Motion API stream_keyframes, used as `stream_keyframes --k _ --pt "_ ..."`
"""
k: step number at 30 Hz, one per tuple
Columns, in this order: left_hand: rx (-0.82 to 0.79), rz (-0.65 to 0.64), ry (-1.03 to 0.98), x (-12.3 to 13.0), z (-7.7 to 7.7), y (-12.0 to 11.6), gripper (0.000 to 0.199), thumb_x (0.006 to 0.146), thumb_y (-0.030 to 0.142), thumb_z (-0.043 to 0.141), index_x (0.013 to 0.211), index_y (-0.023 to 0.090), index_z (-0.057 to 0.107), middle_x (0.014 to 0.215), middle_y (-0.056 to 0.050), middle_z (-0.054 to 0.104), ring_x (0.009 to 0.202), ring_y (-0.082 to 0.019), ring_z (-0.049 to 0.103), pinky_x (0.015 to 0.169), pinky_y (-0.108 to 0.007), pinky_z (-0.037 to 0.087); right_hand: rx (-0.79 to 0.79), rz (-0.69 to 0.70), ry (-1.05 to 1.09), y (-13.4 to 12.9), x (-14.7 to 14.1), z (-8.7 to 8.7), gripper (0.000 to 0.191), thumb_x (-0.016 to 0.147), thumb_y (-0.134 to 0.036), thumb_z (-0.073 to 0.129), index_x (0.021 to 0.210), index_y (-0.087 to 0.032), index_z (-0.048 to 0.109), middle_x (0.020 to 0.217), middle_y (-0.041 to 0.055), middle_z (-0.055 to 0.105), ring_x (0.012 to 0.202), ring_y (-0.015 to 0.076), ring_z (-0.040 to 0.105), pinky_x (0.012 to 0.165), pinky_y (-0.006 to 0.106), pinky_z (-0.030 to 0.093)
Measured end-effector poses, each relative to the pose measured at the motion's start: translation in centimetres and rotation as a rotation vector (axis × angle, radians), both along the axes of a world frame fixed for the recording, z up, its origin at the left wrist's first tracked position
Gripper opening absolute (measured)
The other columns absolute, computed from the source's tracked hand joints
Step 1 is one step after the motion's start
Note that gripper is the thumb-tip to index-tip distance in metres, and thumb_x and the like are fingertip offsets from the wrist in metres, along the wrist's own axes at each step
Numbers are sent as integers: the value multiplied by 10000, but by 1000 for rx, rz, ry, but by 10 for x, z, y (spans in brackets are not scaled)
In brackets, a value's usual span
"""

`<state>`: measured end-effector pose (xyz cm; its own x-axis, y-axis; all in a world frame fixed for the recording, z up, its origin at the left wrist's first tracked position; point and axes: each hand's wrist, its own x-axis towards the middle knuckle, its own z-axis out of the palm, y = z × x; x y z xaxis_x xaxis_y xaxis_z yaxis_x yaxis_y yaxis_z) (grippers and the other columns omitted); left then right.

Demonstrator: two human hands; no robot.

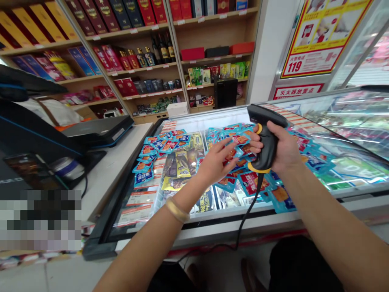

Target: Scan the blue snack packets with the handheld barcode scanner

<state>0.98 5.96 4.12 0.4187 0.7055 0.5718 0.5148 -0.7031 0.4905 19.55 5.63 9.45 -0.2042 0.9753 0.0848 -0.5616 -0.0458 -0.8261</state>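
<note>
We've got a corded barcode scanner (266,140) wrapped in our right hand (282,148), fingers curled round the grip for a firm hold, out over a glass-top freezer (243,221), its cord (252,211) hanging slack enough to reach. Left hand (215,160) sits beside it, fingers spread above blue snack packets (142,177); can't tell if they're pinching one.

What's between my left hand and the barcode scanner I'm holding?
In the head view, small blue snack packets fill that stretch, lying in the freezer below, between your left hand and the barcode scanner.
</note>
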Motion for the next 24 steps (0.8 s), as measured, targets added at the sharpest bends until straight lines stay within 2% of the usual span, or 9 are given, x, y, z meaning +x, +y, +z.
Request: stream_keyframes --k 2,4,6,9,12,17,24 --pt "106 5 234 18 -8 -2 466 906 366 512 1363 281 479 1489 -99 396 1370 -283 360 1167 -553 134 -3 -51 -4 -2 16 -1 226 839 -429 570 781 -211 552 634 -10 460 481 100 390 409 220 404" --pt "166 93 407 28 -15 0 502 901 391 522 1391 322 443 1546 -78 299 1431 -334 217 1144 -623 21 -34 -73 21 -3 27 -4 214 833 -412 578 776 -208 550 630 -9 469 477 98 392 402 216 402" --pt "157 176 487 33 -18 4 529 898 443 511 1411 362 410 1582 -51 209 1451 -380 96 1117 -668 33 -73 -73 55 -2 34 -8 196 823 -390 590 779 -202 553 629 -10 481 476 95 398 401 214 405" --pt "62 212 528 34 -13 16 531 915 489 449 1431 392 368 1596 -30 157 1445 -403 93 1098 -666 170 -101 -51 85 1 37 -17 190 803 -376 616 793 -197 555 631 -13 494 477 91 414 407 211 413" --pt "-32 230 553 35 -5 27 528 927 476 425 1442 391 349 1601 -19 139 1441 -411 109 1094 -647 224 -95 -21 88 6 35 -24 208 796 -388 628 799 -196 549 631 -19 499 474 83 424 419 202 422" --pt "-89 222 555 38 1 36 554 916 486 431 1452 424 305 1598 15 157 1444 -415 78 1097 -680 176 -107 -5 72 7 26 -25 214 796 -400 617 795 -196 549 635 -14 498 474 93 423 429 219 437" --pt "-16 223 476 30 -5 32 621 904 488 456 1479 406 236 1609 -5 97 1455 -388 0 1111 -676 81 -96 6 40 6 21 -18 212 800 -398 610 806 -190 569 648 -11 500 473 88 424 420 207 429"
